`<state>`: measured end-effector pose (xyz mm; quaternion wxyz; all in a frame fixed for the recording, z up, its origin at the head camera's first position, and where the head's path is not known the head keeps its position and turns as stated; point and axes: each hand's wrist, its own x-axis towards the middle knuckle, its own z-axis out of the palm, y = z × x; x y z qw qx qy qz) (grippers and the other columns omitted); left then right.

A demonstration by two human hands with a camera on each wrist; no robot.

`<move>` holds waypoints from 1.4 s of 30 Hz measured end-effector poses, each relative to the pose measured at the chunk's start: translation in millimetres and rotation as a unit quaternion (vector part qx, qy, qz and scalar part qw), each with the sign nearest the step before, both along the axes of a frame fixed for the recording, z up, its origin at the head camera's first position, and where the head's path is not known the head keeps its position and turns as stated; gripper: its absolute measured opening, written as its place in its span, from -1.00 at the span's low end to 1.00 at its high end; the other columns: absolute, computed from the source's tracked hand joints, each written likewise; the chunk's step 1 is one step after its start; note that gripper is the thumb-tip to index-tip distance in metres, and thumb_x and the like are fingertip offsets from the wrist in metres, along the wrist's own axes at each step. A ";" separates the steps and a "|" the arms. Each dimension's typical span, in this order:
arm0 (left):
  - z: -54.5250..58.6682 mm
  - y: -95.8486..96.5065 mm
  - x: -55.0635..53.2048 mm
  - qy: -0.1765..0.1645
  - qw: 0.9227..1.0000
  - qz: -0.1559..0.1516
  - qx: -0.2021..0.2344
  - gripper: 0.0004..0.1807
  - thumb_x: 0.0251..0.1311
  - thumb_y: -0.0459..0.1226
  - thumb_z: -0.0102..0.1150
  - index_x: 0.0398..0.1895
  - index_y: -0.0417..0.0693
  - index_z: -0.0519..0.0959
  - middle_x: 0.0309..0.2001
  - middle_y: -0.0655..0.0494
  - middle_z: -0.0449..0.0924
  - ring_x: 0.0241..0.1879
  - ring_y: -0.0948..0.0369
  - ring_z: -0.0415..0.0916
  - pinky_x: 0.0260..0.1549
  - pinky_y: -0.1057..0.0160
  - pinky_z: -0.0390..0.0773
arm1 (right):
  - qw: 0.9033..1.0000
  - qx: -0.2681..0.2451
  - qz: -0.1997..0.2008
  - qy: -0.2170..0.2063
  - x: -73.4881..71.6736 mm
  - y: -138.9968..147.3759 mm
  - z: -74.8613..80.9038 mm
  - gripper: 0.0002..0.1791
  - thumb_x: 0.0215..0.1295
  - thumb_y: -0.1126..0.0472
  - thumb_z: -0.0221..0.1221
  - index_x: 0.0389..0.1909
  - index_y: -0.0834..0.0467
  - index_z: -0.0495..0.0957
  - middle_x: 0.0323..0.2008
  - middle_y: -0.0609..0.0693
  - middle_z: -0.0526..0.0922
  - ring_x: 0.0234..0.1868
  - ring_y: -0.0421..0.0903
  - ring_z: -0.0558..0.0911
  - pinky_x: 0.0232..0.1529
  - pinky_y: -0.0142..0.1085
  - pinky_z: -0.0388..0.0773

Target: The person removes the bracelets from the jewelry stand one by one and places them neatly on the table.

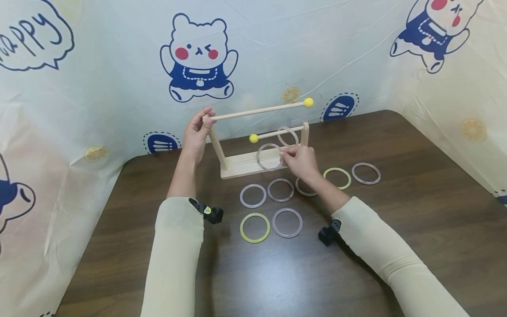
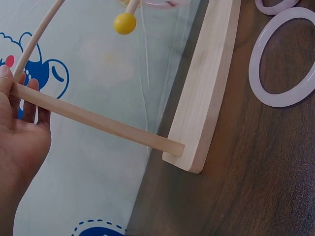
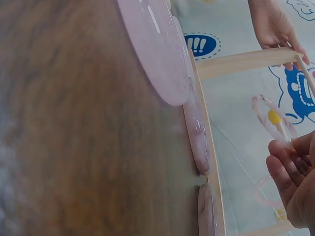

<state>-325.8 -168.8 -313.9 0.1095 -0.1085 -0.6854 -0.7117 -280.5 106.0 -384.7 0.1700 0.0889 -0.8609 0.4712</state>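
My left hand (image 1: 195, 136) grips the top of the left post of a wooden rack (image 1: 245, 166), where the long upper rod (image 1: 259, 111) joins it. That rod ends in a yellow ball (image 1: 308, 103). My right hand (image 1: 302, 162) pinches a translucent pinkish ring (image 3: 256, 107) by its edge. The held ring is just in front of the shorter lower rod (image 1: 270, 134), near that rod's yellow ball (image 1: 254, 138); in the right wrist view the ball shows through the ring's opening. Another clear pinkish ring (image 1: 278, 137) hangs on the lower rod, nearer the right post.
Several rings lie flat on the dark wooden table (image 1: 158, 264) before the rack, among them a yellow-green ring (image 1: 242, 229), a lilac ring (image 1: 273, 223) and, farther right, another yellow-green ring (image 1: 336, 169). A patterned cloth (image 1: 119, 57) hangs behind the table.
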 end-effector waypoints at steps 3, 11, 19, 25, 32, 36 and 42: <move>0.1 -0.1 0.7 0.000 1.000 0.000 -0.002 -0.59 0.26 -0.24 0.07 0.19 -0.04 0.43 0.03 0.13 0.47 0.02 0.20 0.39 0.20 0.18 0.22 | 1.000 -0.007 0.004 -0.017 0.0 1.3 0.1 -0.84 0.17 0.25 0.24 -0.31 0.25 0.70 -0.40 0.06 0.69 -0.55 -0.14 0.62 -0.63 -0.48 0.38; 0.6 -0.6 1.0 0.000 1.000 -0.003 -0.001 -0.56 0.25 -0.22 0.07 0.21 -0.08 0.40 0.05 0.09 0.45 0.03 0.18 0.39 0.20 0.21 0.23 | 0.992 -0.078 0.033 -0.096 -2.8 7.4 -1.1 -0.82 0.19 0.32 0.18 -0.31 0.38 0.65 -0.48 0.15 0.66 -0.65 -0.23 0.60 -0.51 -0.34 0.60; 0.4 0.0 1.1 -0.006 1.000 -0.005 0.010 -0.59 0.26 -0.26 0.06 0.19 -0.04 0.43 0.06 0.08 0.45 0.04 0.17 0.39 0.20 0.22 0.22 | 0.971 -0.151 0.061 -0.173 -3.5 14.7 -1.4 -0.76 0.21 0.37 0.12 -0.22 0.49 0.57 -0.61 0.13 0.64 -0.68 -0.25 0.59 -0.36 -0.09 0.59; 1.1 0.5 1.7 -0.005 1.000 -0.007 0.018 -0.62 0.26 -0.27 0.05 0.16 0.00 0.46 0.06 0.07 0.46 0.02 0.18 0.39 0.19 0.24 0.23 | 0.953 -0.202 0.088 -0.206 -1.6 20.0 -3.4 -0.74 0.21 0.40 0.10 -0.19 0.56 0.52 -0.67 0.03 0.60 -0.68 -0.23 0.59 -0.52 -0.32 0.60; 0.4 0.0 0.9 0.002 1.000 -0.009 0.011 -0.61 0.26 -0.27 0.06 0.18 -0.03 0.45 0.05 0.07 0.46 0.03 0.16 0.39 0.19 0.24 0.24 | 0.934 -0.221 0.142 -0.242 1.2 27.5 -6.8 -0.70 0.22 0.41 0.05 -0.19 0.65 0.45 -0.68 0.00 0.61 -0.67 -0.20 0.59 -0.55 -0.36 0.59; 0.2 0.1 0.6 0.005 1.000 -0.007 0.007 -0.61 0.26 -0.26 0.05 0.17 -0.02 0.45 0.03 0.10 0.46 0.02 0.18 0.39 0.18 0.25 0.25 | 0.937 -0.201 0.149 -0.243 2.9 30.8 -4.9 -0.68 0.22 0.40 0.06 -0.20 0.66 0.45 -0.69 0.00 0.60 -0.68 -0.21 0.57 -0.56 -0.36 0.59; 0.3 0.4 0.4 0.007 1.000 -0.009 0.015 -0.63 0.26 -0.27 0.06 0.15 -0.01 0.48 0.01 0.12 0.48 0.00 0.20 0.40 0.18 0.25 0.25 | 0.949 -0.122 0.161 -0.241 9.1 38.8 -0.4 -0.72 0.20 0.39 0.08 -0.24 0.61 0.50 -0.65 0.05 0.61 -0.68 -0.21 0.57 -0.56 -0.34 0.59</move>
